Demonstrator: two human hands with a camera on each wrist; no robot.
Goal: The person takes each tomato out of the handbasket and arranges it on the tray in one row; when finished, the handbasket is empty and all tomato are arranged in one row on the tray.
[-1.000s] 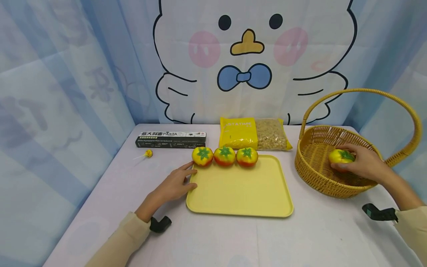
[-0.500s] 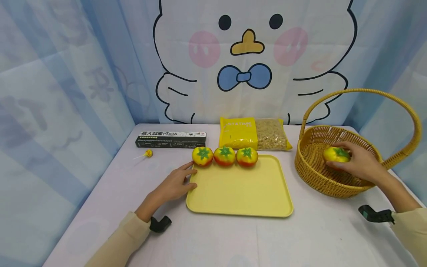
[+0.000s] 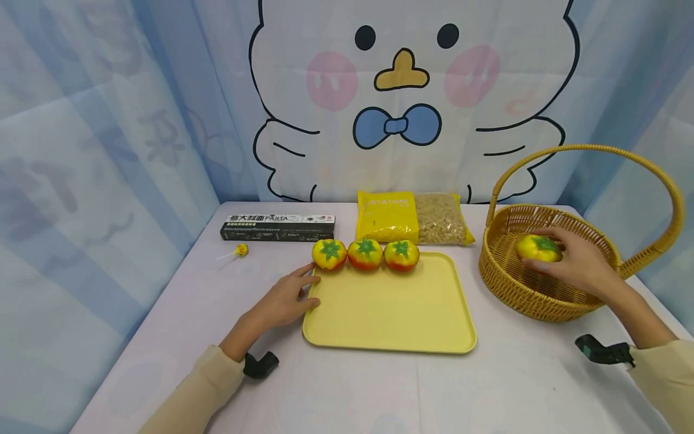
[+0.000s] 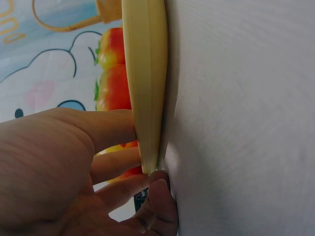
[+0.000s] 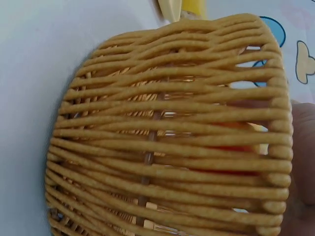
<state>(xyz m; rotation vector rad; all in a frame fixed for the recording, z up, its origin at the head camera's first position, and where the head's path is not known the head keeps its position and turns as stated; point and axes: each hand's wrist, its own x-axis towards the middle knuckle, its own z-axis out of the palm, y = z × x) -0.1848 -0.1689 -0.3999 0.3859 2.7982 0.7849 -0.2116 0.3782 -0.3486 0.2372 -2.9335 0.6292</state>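
My left hand (image 3: 284, 299) rests against the left edge of a yellow tray (image 3: 387, 319), its fingertips touching the rim. In the left wrist view the fingers (image 4: 115, 164) lie along the tray's edge. Along the tray's back edge, three yellow-red toy tomatoes (image 3: 365, 254) with green leafy tops sit in a row. On the right, my right hand (image 3: 584, 260) grips another toy tomato (image 3: 539, 248) inside a wicker basket (image 3: 520, 295). The right wrist view is mostly filled by the basket's woven wall (image 5: 197, 123), which partly hides that tomato and the hand.
A tall handle (image 3: 602, 147) arches over the basket. Behind the tray lies a yellow pasta bag (image 3: 387, 217). A dark pasta box (image 3: 278, 228) stands at the back left, with a yellow lollipop (image 3: 241, 249) in front. Printed curtains border the white table (image 3: 379, 392).
My right hand has shifted left inside the basket, carrying the toy tomato with it. The left hand and the tray have stayed in place.
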